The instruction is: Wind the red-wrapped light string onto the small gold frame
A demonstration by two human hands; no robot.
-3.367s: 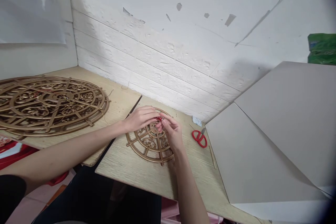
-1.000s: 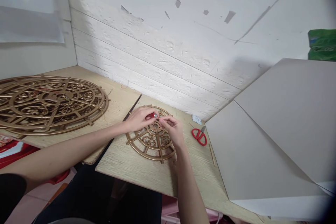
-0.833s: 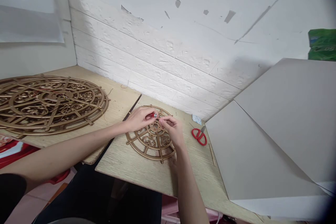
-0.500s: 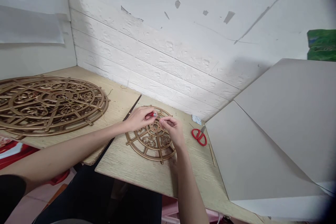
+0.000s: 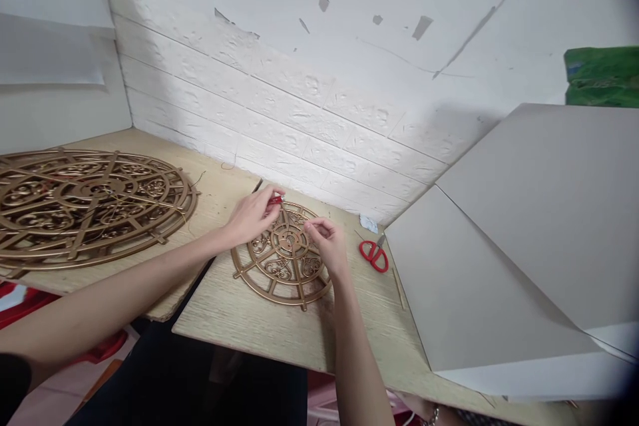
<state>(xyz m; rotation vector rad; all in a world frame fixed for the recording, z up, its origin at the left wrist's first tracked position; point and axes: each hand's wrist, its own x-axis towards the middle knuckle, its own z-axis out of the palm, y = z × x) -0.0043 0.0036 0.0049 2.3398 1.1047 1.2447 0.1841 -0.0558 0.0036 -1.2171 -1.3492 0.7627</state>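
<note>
My left hand (image 5: 255, 214) is closed around a small red lighter (image 5: 275, 200) with a metal top, above the far left part of a round gold openwork panel (image 5: 279, 271). The panel lies flat on the wooden table, with rings, spokes and scroll patterns. My right hand (image 5: 325, 238) hovers over the panel's right side, thumb and fingertips pinched together. Whatever lies between those fingertips is too small to make out. Red-handled scissors (image 5: 374, 255) rest on the table to the right of my right hand.
More round gold panels (image 5: 100, 213) lie stacked at the left, with loose thread on top. Large grey boards (image 5: 479, 266) lean along the right side. A crumpled wrapper (image 5: 368, 223) and a thin stick (image 5: 399, 289) lie near them. Another person's wrist with a bracelet (image 5: 433, 416) shows at the bottom.
My left hand with the lighter has moved left and away from my right hand, widening the gap between them. The whole view has shifted slightly.
</note>
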